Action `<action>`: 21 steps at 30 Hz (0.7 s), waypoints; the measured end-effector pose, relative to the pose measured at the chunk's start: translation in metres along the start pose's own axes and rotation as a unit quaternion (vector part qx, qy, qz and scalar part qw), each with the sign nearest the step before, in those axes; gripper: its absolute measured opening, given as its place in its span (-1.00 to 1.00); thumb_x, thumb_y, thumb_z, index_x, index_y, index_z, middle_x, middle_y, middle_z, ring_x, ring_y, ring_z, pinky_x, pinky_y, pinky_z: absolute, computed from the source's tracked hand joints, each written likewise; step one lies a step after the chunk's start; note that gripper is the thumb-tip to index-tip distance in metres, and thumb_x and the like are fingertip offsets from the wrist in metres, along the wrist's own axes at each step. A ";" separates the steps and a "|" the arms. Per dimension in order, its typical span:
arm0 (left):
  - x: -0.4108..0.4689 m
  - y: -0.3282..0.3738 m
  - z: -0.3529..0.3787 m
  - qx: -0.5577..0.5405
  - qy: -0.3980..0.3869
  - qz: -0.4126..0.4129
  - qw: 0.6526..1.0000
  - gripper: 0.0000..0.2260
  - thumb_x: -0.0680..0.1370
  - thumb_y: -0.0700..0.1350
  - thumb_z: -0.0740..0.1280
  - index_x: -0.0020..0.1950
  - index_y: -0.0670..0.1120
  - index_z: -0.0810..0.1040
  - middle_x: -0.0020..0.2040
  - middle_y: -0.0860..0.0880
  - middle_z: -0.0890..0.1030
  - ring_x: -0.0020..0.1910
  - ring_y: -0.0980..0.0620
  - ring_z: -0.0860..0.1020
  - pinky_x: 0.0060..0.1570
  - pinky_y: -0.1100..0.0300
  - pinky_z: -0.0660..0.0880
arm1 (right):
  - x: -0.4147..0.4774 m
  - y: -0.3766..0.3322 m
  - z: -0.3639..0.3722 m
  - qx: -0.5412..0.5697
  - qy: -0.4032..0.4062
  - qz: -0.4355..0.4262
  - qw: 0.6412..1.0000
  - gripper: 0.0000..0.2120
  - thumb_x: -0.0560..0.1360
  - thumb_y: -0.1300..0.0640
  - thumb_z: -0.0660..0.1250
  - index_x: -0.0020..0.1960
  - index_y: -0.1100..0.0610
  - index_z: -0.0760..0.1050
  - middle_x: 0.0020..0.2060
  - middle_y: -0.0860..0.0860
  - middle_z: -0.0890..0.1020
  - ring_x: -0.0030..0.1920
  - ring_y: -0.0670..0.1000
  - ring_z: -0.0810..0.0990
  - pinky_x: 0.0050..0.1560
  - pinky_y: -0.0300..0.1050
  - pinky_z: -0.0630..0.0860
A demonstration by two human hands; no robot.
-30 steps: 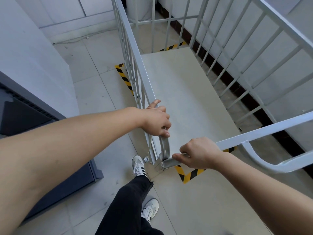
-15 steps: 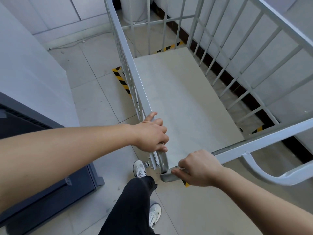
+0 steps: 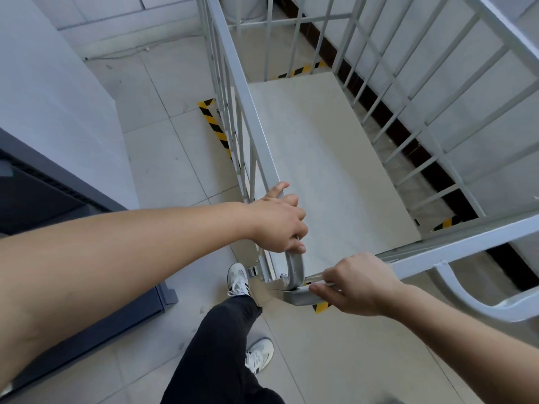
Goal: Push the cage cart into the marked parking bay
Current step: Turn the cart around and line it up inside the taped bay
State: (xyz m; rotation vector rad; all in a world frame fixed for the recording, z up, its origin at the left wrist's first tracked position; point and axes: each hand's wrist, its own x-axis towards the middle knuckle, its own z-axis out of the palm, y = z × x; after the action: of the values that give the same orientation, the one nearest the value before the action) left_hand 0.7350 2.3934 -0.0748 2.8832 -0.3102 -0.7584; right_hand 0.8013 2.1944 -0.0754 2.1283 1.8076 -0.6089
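Cage cart (image 3: 329, 158) is rolling deeper over the striped tape (image 3: 214, 123), left hand (image 3: 277, 223) and right hand (image 3: 357, 284) fingers wrapped around its rails, bay nearly filled.

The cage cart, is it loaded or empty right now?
Empty: the cage cart's pale floor panel is bare from end to end, with nothing between the railings.

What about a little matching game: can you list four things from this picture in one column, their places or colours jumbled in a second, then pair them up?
Things:
1. left hand
2. right hand
3. floor tape
4. trouser leg

Descriptions:
A. black
B. yellow and black stripes
C. fingers closed on the cage cart's near rail
D. closed on the cart's left side rail, at its curved corner

Pairs: 1-D, 2-C, 3-B, 4-A
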 end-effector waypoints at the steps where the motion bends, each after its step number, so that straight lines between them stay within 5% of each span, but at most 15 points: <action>1: 0.000 0.000 0.000 0.001 -0.003 -0.001 1.000 -0.66 0.60 0.17 0.05 0.05 0.03 0.54 -0.07 0.06 0.39 0.28 -0.07 0.27 0.41 -0.21 -0.27 | 0.000 0.000 0.000 -0.001 0.003 0.001 1.000 -0.46 0.55 -0.29 -0.03 -0.23 0.11 0.45 -0.50 -0.01 0.30 -0.35 0.12 0.37 -0.48 -0.10 0.08; 8: -0.003 -0.001 -0.001 0.001 -0.010 -0.001 1.000 -0.65 0.60 0.18 0.05 0.05 0.04 0.54 -0.07 0.06 0.40 0.27 -0.07 0.27 0.41 -0.23 -0.27 | 0.002 0.000 0.003 0.002 0.021 -0.002 1.000 -0.43 0.54 -0.30 -0.03 -0.27 0.13 0.43 -0.52 0.00 0.31 -0.38 0.13 0.38 -0.48 -0.08 0.11; 13: -0.004 0.000 0.002 -0.001 0.010 0.006 1.000 -0.65 0.59 0.18 0.05 0.04 0.02 0.54 -0.08 0.05 0.39 0.24 -0.07 0.28 0.41 -0.23 -0.27 | 0.000 0.001 0.009 0.018 0.049 -0.010 0.999 -0.41 0.43 -0.34 -0.21 -0.38 0.12 0.25 -0.53 0.02 0.27 -0.41 0.15 0.32 -0.49 -0.07 0.05; 18: -0.006 0.001 0.004 0.004 0.017 0.006 1.000 -0.64 0.60 0.18 0.05 0.07 0.01 0.53 -0.02 0.01 0.45 0.24 -0.08 0.29 0.41 -0.23 -0.26 | 0.000 0.003 0.019 0.042 0.080 -0.018 0.996 -0.43 0.47 -0.32 -0.09 -0.41 0.11 0.30 -0.50 0.08 0.52 -0.46 0.20 0.38 -0.48 -0.09 0.25; 21: -0.008 0.003 0.000 -0.011 0.017 0.008 1.000 -0.65 0.60 0.17 0.05 0.08 0.01 0.53 -0.02 0.01 0.45 0.25 -0.09 0.29 0.42 -0.21 -0.26 | -0.001 0.003 0.015 0.048 0.074 -0.016 0.996 -0.41 0.43 -0.34 -0.17 -0.39 0.11 0.28 -0.41 0.10 0.58 -0.39 0.23 0.46 -0.47 -0.08 0.18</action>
State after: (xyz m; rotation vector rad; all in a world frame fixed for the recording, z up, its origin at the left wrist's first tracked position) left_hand 0.7277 2.3925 -0.0702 2.8665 -0.3175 -0.7048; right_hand 0.8023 2.1854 -0.0883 2.2663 1.9303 -0.5690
